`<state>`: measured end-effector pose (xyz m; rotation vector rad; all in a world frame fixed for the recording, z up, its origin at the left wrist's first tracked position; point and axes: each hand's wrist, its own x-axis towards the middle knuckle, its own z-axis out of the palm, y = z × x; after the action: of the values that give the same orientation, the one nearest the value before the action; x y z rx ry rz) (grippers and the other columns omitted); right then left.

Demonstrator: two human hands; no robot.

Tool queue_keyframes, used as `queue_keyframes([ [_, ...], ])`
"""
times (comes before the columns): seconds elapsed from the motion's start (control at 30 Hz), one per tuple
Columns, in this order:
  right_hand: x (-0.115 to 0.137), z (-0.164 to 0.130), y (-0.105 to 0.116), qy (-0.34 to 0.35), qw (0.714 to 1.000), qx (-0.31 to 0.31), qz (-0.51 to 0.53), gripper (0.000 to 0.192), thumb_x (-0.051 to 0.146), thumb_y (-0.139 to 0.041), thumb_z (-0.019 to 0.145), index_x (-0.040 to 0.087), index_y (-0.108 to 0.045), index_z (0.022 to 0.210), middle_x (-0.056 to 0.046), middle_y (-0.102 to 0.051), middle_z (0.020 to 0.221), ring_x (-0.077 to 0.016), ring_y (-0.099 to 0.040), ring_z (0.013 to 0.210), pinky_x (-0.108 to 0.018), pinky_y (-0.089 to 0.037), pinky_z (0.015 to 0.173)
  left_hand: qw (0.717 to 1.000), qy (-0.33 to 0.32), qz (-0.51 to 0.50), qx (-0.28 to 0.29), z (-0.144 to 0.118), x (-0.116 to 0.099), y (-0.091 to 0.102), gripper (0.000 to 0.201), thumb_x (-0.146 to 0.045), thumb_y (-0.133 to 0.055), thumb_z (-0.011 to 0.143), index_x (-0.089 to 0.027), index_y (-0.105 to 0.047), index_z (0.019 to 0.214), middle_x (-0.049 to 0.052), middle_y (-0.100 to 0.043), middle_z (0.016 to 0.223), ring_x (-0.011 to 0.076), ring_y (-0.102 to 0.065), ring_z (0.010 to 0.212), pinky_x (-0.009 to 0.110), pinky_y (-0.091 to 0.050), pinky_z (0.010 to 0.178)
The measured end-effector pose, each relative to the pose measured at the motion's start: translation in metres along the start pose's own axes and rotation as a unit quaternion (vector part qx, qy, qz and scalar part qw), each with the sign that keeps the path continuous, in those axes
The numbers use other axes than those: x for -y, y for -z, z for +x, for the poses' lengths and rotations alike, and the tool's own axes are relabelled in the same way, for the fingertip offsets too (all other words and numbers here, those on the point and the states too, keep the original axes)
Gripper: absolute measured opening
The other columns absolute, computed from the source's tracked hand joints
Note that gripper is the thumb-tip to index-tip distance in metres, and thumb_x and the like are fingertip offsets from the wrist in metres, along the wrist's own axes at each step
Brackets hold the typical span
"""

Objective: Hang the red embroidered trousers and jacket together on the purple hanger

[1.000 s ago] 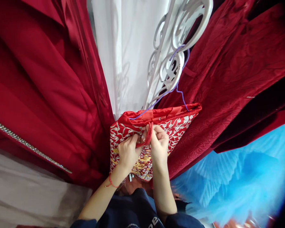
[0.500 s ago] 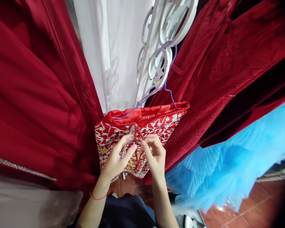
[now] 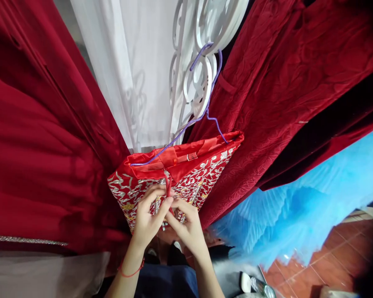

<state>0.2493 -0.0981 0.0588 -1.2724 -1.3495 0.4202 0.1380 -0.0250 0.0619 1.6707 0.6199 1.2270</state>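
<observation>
Both hands have slid down and toward seven o'clock since the earlier frame, and the skirt with them; more tiled floor now shows at four o'clock.

At nine o'clock a red gown (image 3: 43, 136) fills the frame's whole left side, its edge pressing right up against the skirt with no gap. At two o'clock a patterned red dress (image 3: 286, 91) hangs just as close on the other side, its hem touching the skirt's right corner. Below it, at four o'clock, blue tulle (image 3: 286, 211) billows out over the floor (image 3: 326, 256); that floor patch is the only open room. At twelve o'clock a white curtain (image 3: 133, 70) hangs behind a white scrolled rack (image 3: 202, 49).

From the rack a purple hanger (image 3: 205, 82) carries the embroidered skirt (image 3: 202, 174), which sits at centre, wedged between the two red garments, waistband tilted up toward two o'clock.

The left hand (image 3: 147, 217) and right hand (image 3: 186, 225) meet just below the waistband, fingertips touching. Each pinches a thin red cord (image 3: 168, 191) that runs up to the waistband; the left thumb and forefinger close on it, and the right fingers clamp it from the other side. A red bracelet (image 3: 129, 271) circles the left wrist at six o'clock.
</observation>
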Motion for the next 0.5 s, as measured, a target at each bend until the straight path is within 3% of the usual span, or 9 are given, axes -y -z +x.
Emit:
queue_keyframes([
  [0.1,0.008,-0.013,0.013,0.000,0.995,0.052,-0.080,0.011,0.023,-0.061,0.095,0.020,-0.066,0.087,0.000,-0.066,0.077,-0.0127,-0.059,0.070,-0.026,-0.045,0.069,0.997,0.060,-0.025,-0.053,0.004,-0.002,-0.007,0.011,-0.031,-0.062,0.095,-0.021,-0.067,0.094,0.001,-0.073,0.090,0.0129,-0.068,0.085,0.021,-0.052,0.081],
  [0.17,0.018,-0.020,0.032,0.020,0.981,0.161,-0.107,0.012,0.023,-0.058,0.096,0.020,-0.065,0.087,0.000,-0.068,0.076,-0.0126,-0.061,0.068,-0.026,-0.045,0.068,0.992,0.081,-0.049,-0.088,0.005,0.000,-0.011,0.014,-0.034,-0.060,0.096,-0.020,-0.064,0.093,0.000,-0.071,0.083,0.0120,-0.067,0.077,0.021,-0.052,0.075],
  [0.27,0.037,-0.013,0.068,0.120,0.919,0.373,-0.045,0.017,0.026,-0.053,0.098,0.020,-0.068,0.094,0.000,-0.072,0.075,-0.0124,-0.065,0.066,-0.025,-0.047,0.067,0.991,0.097,-0.042,-0.079,-0.003,0.005,-0.018,0.021,-0.038,-0.060,0.096,-0.019,-0.063,0.087,-0.002,-0.065,0.072,0.0110,-0.062,0.067,0.021,-0.050,0.067],
  [0.33,0.047,0.007,0.086,0.185,0.882,0.431,0.039,0.024,0.032,-0.048,0.101,0.021,-0.070,0.103,-0.001,-0.075,0.080,-0.0124,-0.069,0.070,-0.024,-0.051,0.069,0.991,0.123,-0.030,-0.052,-0.013,0.005,-0.024,0.025,-0.041,-0.059,0.096,-0.019,-0.061,0.084,-0.003,-0.060,0.067,0.0104,-0.056,0.061,0.021,-0.046,0.061],
  [0.4,0.054,0.036,0.092,0.193,0.908,0.361,0.086,0.031,0.036,-0.042,0.103,0.026,-0.069,0.115,-0.001,-0.078,0.092,-0.0137,-0.072,0.081,-0.026,-0.055,0.074,0.987,0.149,-0.029,-0.052,-0.024,0.003,-0.031,0.027,-0.044,-0.057,0.096,-0.019,-0.060,0.083,-0.003,-0.057,0.063,0.0107,-0.054,0.058,0.022,-0.044,0.058],
  [0.47,0.055,0.063,0.087,0.168,0.967,0.188,0.047,0.032,0.036,-0.043,0.102,0.029,-0.065,0.125,-0.003,-0.077,0.103,-0.0175,-0.073,0.093,-0.033,-0.058,0.082,0.984,0.162,-0.033,-0.072,-0.034,-0.003,-0.038,0.029,-0.046,-0.055,0.096,-0.020,-0.058,0.084,-0.004,-0.055,0.059,0.0111,-0.053,0.055,0.022,-0.044,0.057],
  [0.5,0.053,0.071,0.083,0.163,0.981,0.100,0.010,0.032,0.033,-0.046,0.101,0.030,-0.064,0.127,-0.003,-0.076,0.105,-0.0192,-0.073,0.095,-0.036,-0.058,0.084,0.983,0.165,-0.033,-0.080,-0.037,-0.005,-0.042,0.030,-0.047,-0.054,0.097,-0.020,-0.057,0.084,-0.005,-0.054,0.057,0.0110,-0.053,0.054,0.023,-0.044,0.057],
])
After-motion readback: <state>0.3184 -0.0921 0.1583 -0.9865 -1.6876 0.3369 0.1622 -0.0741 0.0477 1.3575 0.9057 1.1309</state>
